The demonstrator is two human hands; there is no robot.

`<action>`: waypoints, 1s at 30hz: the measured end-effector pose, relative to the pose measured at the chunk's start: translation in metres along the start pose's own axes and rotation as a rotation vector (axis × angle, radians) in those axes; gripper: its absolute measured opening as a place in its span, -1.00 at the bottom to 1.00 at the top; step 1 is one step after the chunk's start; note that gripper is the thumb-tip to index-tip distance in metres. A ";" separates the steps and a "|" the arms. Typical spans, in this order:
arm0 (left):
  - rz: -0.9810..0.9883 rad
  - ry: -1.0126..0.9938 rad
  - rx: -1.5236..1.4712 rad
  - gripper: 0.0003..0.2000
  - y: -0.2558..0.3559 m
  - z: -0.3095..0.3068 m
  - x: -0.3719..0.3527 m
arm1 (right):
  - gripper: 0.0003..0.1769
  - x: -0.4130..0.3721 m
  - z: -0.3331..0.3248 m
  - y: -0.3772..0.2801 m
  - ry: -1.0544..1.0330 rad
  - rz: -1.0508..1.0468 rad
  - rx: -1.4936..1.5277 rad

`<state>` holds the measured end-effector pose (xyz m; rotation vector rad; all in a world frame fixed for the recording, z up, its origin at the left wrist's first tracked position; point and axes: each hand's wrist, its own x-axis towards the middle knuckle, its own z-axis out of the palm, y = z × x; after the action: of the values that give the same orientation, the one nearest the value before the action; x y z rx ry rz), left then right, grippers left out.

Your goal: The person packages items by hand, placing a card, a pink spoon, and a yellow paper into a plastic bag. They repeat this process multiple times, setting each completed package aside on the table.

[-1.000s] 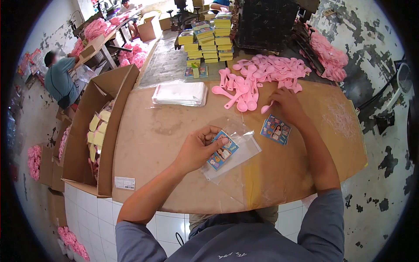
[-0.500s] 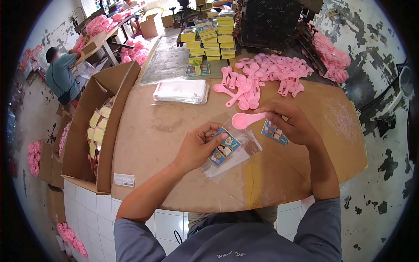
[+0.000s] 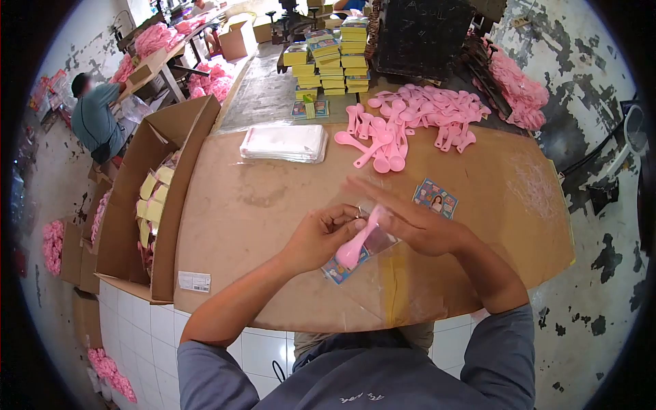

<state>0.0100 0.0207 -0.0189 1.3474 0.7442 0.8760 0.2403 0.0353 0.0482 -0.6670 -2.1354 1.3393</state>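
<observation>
In the head view, my left hand pinches the opening of a clear plastic bag above the table. A pink measuring spoon slants in the bag, its bowl toward me and its handle pointing up and away. Under the spoon's bowl shows a blue printed card, mostly covered. My right hand is beside the spoon's handle with its fingers stretched out flat, slightly blurred. Beyond that hand, other blue picture cards lie on the cardboard table top.
Farther back lie a heap of pink spoons, a stack of clear bags and piled yellow-edged cards. A tall carton holding packs stands left. A person sits at the far left.
The spoon has gone from my right hand's fingers into the bag, over the card. My right hand has moved left and its fingers have straightened. The loose cards are more exposed.
</observation>
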 end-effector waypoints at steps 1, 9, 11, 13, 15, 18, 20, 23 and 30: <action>-0.024 -0.010 -0.013 -0.75 0.005 0.000 -0.001 | -0.28 0.001 0.001 0.002 -0.021 0.010 0.185; -0.074 -0.166 -0.179 -0.71 0.018 -0.008 -0.004 | -0.53 0.008 -0.026 0.004 0.026 -0.152 -0.027; -0.067 -0.219 -0.158 -0.69 0.011 -0.013 -0.003 | -0.67 0.006 -0.025 -0.008 0.005 -0.218 -0.183; -0.008 -0.196 -0.127 -0.69 0.011 -0.012 -0.004 | -0.81 0.005 -0.022 -0.026 0.026 -0.253 -0.126; 0.103 -0.099 -0.087 -0.68 0.022 -0.002 -0.007 | -0.81 0.006 -0.021 -0.044 0.118 -0.362 -0.397; 0.328 -0.035 0.246 -0.59 0.029 -0.008 -0.004 | -0.86 0.001 -0.018 -0.063 0.229 -0.400 -0.624; 0.305 -0.085 0.227 -0.53 0.038 -0.007 -0.010 | -0.88 -0.002 -0.017 -0.070 0.236 -0.312 -0.673; 0.289 -0.078 0.222 -0.48 0.041 0.000 -0.017 | -0.86 -0.001 -0.015 -0.072 0.221 -0.181 -0.652; 0.258 0.039 0.267 -0.59 0.033 0.008 -0.021 | -0.81 0.005 0.000 -0.056 0.262 -0.184 -0.521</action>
<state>0.0035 -0.0009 0.0143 1.6948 0.7473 1.0347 0.2292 0.0168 0.1001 -0.7701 -2.2665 0.5588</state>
